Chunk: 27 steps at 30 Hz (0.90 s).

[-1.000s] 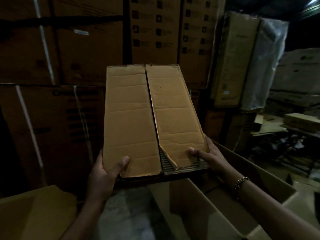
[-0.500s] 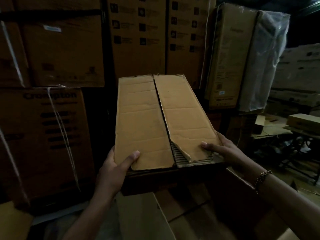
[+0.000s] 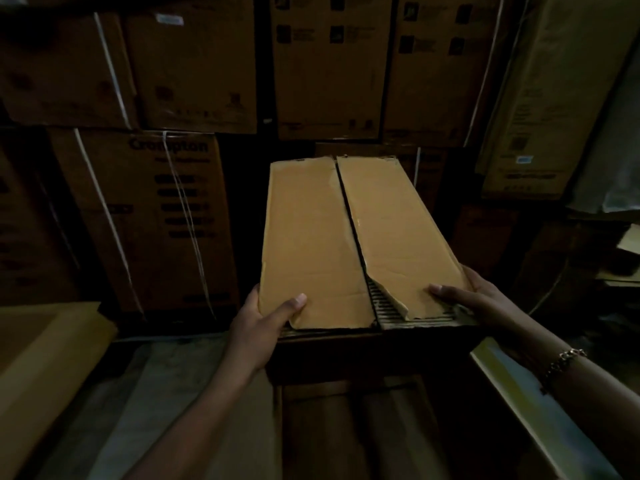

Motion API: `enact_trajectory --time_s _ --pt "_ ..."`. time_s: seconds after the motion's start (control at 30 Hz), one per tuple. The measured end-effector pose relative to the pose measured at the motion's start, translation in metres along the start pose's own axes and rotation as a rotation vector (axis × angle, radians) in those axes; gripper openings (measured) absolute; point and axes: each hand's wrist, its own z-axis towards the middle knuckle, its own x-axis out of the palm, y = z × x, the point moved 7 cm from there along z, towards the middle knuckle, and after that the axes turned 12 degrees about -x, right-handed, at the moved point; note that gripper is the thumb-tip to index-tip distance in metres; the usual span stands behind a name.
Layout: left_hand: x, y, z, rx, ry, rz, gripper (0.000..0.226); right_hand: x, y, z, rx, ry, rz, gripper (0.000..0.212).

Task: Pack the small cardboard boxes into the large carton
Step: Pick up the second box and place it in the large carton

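Down low, nearest: the large carton [image 3: 512,393] stands open. Its right wall catches light as a pale, smooth edge; the interior is very dark. Two long brownish panels show down inside, either packed boxes or the carton's own bottom flaps, cannot tell. Count of boxes packed: unknown. Off the carton's left side lies a tan cardboard sheet [image 3: 45,358], matte and flat.

Above the carton's far edge: the small cardboard box [image 3: 311,244], held in the air, not yet inside. The left hand [image 3: 256,327] grips its near left corner, thumb laid on the left flap, fingers curled under and out of sight. The right hand [image 3: 485,299] grips the near right corner likewise, thumb across the right flap [image 3: 398,230]. A chain bracelet [image 3: 564,362] sits on that wrist.

Judgement: this box is in hand over the opening and lowering it in is the step left. No further boxes waiting to be packed can be made out.

Box: long, shallow, rectangular; plain corrugated board, matte, creased crosswise. Two top flaps meet along a dark centre seam, no tape visible. The right flap is torn at its near inner corner, edge ragged and lifted. Under the tear is a ribbed grille [image 3: 384,303] of thin parallel bars, probably metal. Flaps look loose and likely floppy to handle.

Behind: a wall of stacked cartons [image 3: 194,71], brown, printed, bound with white straps [image 3: 187,216]; one reads "Crompton". Far right, a tall carton [image 3: 540,116].
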Motion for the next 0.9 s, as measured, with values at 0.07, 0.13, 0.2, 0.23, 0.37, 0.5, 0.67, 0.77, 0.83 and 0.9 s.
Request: enact_trajectory --time_s 0.07,0.13,0.2,0.23,0.37,0.5,0.67,0.77,0.83,0.9 --pt "0.003 0.009 -0.007 -0.007 -0.005 0.006 0.069 -0.004 -0.009 -0.009 0.018 0.013 0.000 0.098" --pt "0.005 0.024 -0.012 -0.034 0.006 0.018 0.078 -0.005 -0.021 -0.020 0.049 0.003 0.009 0.098" --pt "0.008 0.041 -0.017 -0.072 0.017 0.015 0.082 -0.006 -0.033 -0.031 0.066 0.008 0.005 0.114" --pt "0.009 0.050 -0.020 -0.091 0.015 0.020 0.081 -0.004 -0.038 -0.038 0.065 0.017 0.012 0.118" --pt "0.014 0.090 -0.033 -0.164 -0.014 0.088 0.086 -0.001 -0.070 -0.059 0.117 0.054 0.085 0.083" --pt "0.022 0.124 -0.042 -0.226 -0.046 0.138 0.099 -0.009 -0.115 -0.062 0.154 0.055 -0.010 0.061" --pt "0.043 0.163 -0.041 -0.363 -0.034 0.165 0.097 -0.010 -0.176 -0.056 0.234 0.158 -0.049 0.066" --pt "0.057 0.182 -0.038 -0.410 -0.005 0.167 0.089 -0.014 -0.217 -0.050 0.299 0.207 -0.073 0.050" --pt "0.065 0.196 -0.035 -0.443 0.018 0.182 0.090 -0.013 -0.240 -0.051 0.357 0.251 -0.101 0.049" --pt "0.071 0.208 -0.029 -0.475 0.027 0.208 0.088 -0.011 -0.258 -0.050 0.385 0.285 -0.133 0.045"
